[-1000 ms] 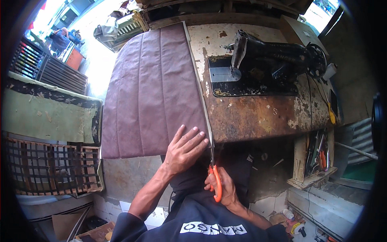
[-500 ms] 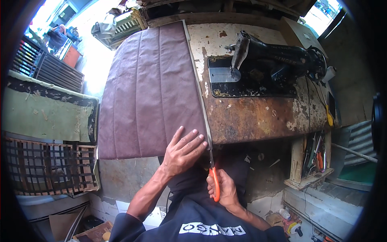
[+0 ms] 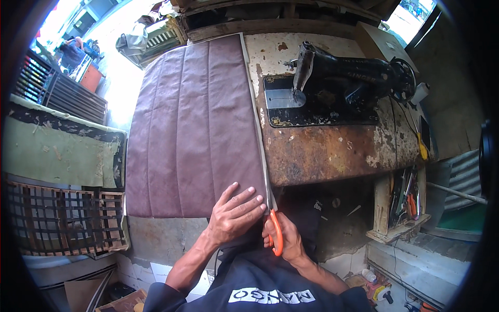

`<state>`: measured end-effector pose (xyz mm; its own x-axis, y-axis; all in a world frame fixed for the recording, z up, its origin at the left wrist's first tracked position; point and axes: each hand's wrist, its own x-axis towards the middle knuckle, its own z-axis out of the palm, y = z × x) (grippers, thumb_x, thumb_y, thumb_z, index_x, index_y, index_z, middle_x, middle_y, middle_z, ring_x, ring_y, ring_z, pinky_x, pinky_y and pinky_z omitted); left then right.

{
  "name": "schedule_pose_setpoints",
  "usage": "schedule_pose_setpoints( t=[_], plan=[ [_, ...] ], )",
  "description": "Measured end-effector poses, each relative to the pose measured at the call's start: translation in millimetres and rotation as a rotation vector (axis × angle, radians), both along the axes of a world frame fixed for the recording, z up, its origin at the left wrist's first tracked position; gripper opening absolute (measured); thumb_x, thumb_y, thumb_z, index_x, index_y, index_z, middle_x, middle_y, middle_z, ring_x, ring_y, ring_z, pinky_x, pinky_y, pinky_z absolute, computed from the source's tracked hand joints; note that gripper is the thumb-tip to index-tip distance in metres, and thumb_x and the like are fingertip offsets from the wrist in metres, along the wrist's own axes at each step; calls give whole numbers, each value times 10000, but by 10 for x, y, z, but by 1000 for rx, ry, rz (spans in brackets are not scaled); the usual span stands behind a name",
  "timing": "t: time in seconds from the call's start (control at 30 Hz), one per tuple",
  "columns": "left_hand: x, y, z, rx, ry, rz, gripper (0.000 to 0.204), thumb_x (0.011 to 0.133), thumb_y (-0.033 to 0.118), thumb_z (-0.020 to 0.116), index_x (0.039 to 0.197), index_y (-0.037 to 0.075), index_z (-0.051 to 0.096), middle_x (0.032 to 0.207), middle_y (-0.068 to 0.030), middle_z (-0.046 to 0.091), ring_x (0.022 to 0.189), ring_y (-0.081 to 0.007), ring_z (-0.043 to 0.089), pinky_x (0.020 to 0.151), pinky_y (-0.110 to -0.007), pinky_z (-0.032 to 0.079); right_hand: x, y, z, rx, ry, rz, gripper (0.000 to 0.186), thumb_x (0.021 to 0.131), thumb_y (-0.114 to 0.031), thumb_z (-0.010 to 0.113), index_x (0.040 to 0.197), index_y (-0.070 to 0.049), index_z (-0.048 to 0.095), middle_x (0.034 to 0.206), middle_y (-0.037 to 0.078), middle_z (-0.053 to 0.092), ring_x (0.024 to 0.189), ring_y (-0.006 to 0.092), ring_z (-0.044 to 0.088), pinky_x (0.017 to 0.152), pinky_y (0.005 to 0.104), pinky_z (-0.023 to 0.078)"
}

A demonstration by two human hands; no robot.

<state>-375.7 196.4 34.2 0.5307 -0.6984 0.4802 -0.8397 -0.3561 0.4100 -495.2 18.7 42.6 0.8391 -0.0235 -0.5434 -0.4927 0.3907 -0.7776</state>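
Note:
A quilted maroon leather-like panel (image 3: 182, 119) with stitched channels and a pale strip along its right edge lies on the worn table (image 3: 322, 151). My left hand (image 3: 234, 216) rests with fingers spread on the panel's near right corner. My right hand (image 3: 286, 236) grips orange-handled scissors (image 3: 276, 231), whose blades point away from me along that right edge, beside my left fingertips. A black sewing machine (image 3: 358, 78) stands on the table to the right of the panel.
At left are a green padded piece (image 3: 57, 145), a webbed wooden frame (image 3: 67, 221) and dark railings (image 3: 75, 93). A person (image 3: 78, 47) is in the far upper left. A tool rack (image 3: 403, 203) hangs below the table at right, beside a yellow-handled tool (image 3: 422, 148).
The panel has shifted toward me, its near edge now lower in view. Both hands are also nearer me than half a second ago, the scissors staying at the right edge.

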Motion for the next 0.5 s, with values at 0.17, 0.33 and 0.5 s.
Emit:
schedule_pose_setpoints(
  t=[0.17,0.33,0.5],
  plan=[
    [-89,78,-8,-17,38,-14,357,801,149,843,1154,170,786,1244,-8,760,1274,-246,670,1157,-548,436,1,26,24,-25,52,49,515,978,-445,754,1221,-28,573,777,1,630,636,69,607,599,243,549],
    [-182,145,33,-18,107,-37,378,801,145,846,1174,176,785,1269,-14,754,1290,-252,660,1152,-549,438,72,40,70,-45,0,33,518,979,-456,748,1203,-17,588,774,-1,633,638,69,609,586,237,539],
    [-280,193,138,-12,169,-61,332,792,161,870,1118,177,810,1178,-19,786,1238,-257,696,1113,-534,468,65,81,15,-125,-70,45,488,996,-441,731,1170,-3,603,779,3,643,640,75,622,576,244,541]
  ],
)
